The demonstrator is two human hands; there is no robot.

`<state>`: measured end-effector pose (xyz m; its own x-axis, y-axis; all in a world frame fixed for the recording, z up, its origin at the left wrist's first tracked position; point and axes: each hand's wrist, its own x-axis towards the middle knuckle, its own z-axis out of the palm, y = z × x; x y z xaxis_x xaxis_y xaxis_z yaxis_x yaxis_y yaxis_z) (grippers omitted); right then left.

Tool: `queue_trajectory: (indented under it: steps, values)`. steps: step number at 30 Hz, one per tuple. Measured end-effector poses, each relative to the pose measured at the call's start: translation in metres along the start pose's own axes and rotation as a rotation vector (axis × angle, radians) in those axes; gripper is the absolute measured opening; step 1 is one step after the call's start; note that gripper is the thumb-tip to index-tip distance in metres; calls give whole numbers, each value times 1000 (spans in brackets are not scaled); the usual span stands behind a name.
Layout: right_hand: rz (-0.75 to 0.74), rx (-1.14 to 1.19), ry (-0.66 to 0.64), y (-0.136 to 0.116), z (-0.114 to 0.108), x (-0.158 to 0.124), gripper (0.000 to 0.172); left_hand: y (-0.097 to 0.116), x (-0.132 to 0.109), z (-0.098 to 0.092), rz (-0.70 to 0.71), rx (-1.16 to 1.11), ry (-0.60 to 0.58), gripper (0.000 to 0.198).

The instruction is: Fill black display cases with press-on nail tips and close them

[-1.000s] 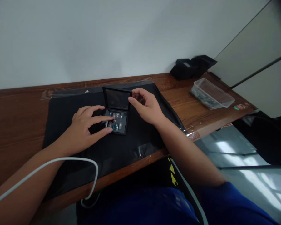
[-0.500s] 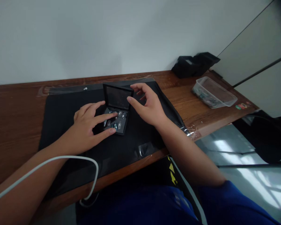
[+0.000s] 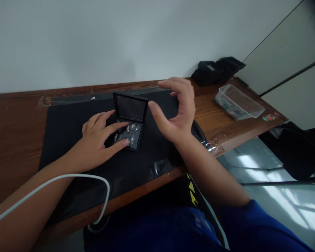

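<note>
A small black hinged case (image 3: 130, 109) stands open on a black mat (image 3: 68, 122), its lid upright and several small shiny pieces (image 3: 133, 134) set in its base. My left hand (image 3: 99, 136) lies over the left part of the base with fingers stretched out, fingertips touching the pieces. My right hand (image 3: 177, 112) hovers just right of the lid, raised off the mat, fingers curved and apart with nothing in them.
The mat lies on a wooden table (image 3: 13, 140) against a white wall. A clear plastic tub (image 3: 237, 103) and black boxes (image 3: 215, 71) sit at the far right. A white cable (image 3: 68, 178) loops over my left forearm.
My right hand has let go of the lid's edge and lifted up and to the right. My left hand stays on the case base, shifted slightly.
</note>
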<state>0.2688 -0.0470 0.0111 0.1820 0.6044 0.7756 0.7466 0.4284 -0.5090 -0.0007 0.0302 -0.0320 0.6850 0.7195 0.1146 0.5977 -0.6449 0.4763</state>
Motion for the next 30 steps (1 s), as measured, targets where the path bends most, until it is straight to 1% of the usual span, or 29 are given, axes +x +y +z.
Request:
queue_trajectory:
  steps: [2, 3, 4, 6, 8, 10, 12, 16, 19, 22, 26, 27, 30]
  values:
    - [-19, -45, 73, -8, -6, 0, 25, 0, 2, 1, 3, 7, -16, 75]
    - [-19, -77, 69, -11, -7, 0, 25, 0, 2, 2, 2, 6, -20, 74]
    - [-16, -110, 37, -13, -8, -1, 26, 0, 3, 2, 1, 2, -18, 72]
    - [-15, -154, -69, -14, -7, -2, 26, 2, 6, 2, -4, -6, -10, 69]
    - [-49, -122, -133, -13, -3, -3, 23, 4, 10, 3, -13, -12, 2, 66]
    - [-96, -24, -112, -11, 0, -3, 18, 6, 14, 3, -26, -21, 14, 62]
    - [-99, 38, -80, -9, 1, -3, 13, 8, 16, 4, -38, -32, 22, 58]
    - [24, -63, -129, -9, 1, -3, 10, 9, 18, 4, -46, -55, 25, 56]
    - [-4, -32, -132, -8, 2, -4, 11, 10, 17, 3, -47, -73, 30, 54]
    - [-44, 42, -121, -7, 3, -4, 11, 9, 14, 3, -27, -88, 69, 47]
    - [42, 15, -175, -7, 4, -3, 8, 8, 11, 3, 11, -105, 121, 39]
    - [43, 12, -175, -7, 4, -2, 7, 7, 10, 3, 18, -116, 129, 39]
    - [-56, 66, -103, -7, 5, -1, 5, 7, 9, 2, 4, -149, 130, 39]
